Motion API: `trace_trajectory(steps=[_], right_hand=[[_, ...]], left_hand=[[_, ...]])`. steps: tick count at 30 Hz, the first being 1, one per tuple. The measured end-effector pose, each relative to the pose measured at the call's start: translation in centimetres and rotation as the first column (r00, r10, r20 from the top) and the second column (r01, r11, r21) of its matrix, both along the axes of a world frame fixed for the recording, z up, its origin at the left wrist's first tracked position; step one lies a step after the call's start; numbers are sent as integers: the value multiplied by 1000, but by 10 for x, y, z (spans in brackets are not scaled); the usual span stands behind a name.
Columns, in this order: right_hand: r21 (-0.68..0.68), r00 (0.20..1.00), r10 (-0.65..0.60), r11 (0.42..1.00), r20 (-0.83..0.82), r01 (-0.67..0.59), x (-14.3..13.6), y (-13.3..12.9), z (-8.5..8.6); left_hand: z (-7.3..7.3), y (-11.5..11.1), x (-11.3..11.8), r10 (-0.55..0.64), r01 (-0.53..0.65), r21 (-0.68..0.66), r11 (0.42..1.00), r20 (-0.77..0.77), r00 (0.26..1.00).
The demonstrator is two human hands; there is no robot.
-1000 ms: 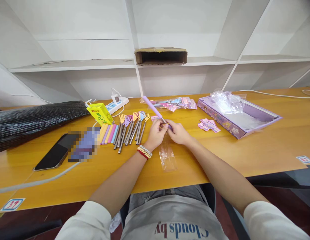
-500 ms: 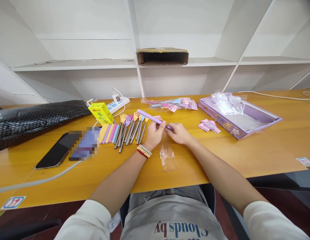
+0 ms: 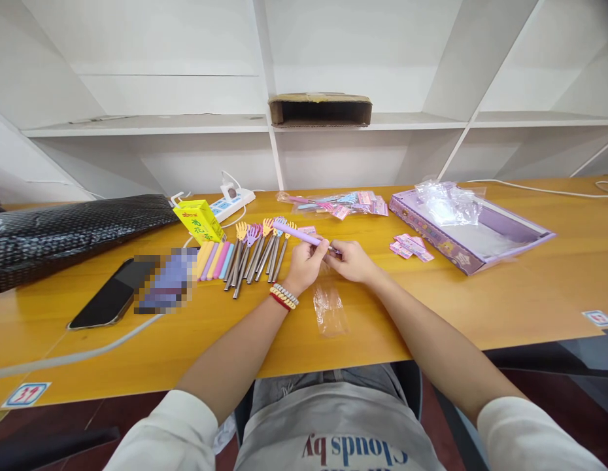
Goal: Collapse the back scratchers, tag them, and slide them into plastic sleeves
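My left hand [image 3: 306, 265] is closed round a purple handle tube [image 3: 297, 232], which points up and to the left. My right hand [image 3: 352, 260] is closed close beside it, gripping the other end of the same back scratcher; a short bit of dark metal rod [image 3: 335, 250] shows between the hands. The fingers hide the head. Below the hands a clear plastic sleeve [image 3: 329, 311] lies flat on the table. Left of my left hand are several back scratchers [image 3: 257, 255] with metal rods and coloured claw heads, beside a row of coloured handle tubes [image 3: 214, 260].
Pink cards [image 3: 412, 247] lie to the right, near a purple box [image 3: 434, 239] with clear bags on it. Bagged back scratchers [image 3: 338, 203] lie at the back. A yellow carton [image 3: 200, 221], power strip [image 3: 233, 205], phone [image 3: 112, 294] and black bubble-wrap roll [image 3: 78, 232] are left.
The purple tube's far end has dipped slightly and shifted right, and my left hand has moved a little toward my right. Both hands keep their hold.
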State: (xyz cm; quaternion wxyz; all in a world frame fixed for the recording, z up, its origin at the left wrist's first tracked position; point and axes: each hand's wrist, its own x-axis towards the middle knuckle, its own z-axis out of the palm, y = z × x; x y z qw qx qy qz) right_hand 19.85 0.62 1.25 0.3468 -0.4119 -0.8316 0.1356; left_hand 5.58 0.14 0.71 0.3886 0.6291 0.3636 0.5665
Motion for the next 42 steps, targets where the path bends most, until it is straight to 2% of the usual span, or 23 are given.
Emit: trace_trajectory(steps=[10,14,20,25,33,38,42], right_hand=[[9,994,52,999,-97,-51,0,-3,3],[-24,983,100,994,-153,-104,-2,-3,3],[-114,988,95,987,-126,-110,-3,-2,1],[-159,980,101,979,-173,-129,-3,-1,0],[-163,934,202,952,-296,-257,1,-2,5],[-162,890,281,920,-360,-356,3,-2,9],[-172,895,263,924,-360,-341,3,-3,10]], left_hand=[[-5,3,-5,50,-44,55,998,-101,994],[-7,5,-6,66,-62,49,997,-75,995],[-8,8,-7,77,-76,17,997,-89,993],[-6,6,-7,76,-75,16,997,-102,992],[-1,-5,-6,167,-138,195,971,-141,976],[0,-6,-7,209,-162,255,953,-169,963],[2,-7,-8,238,-184,263,947,-192,952]])
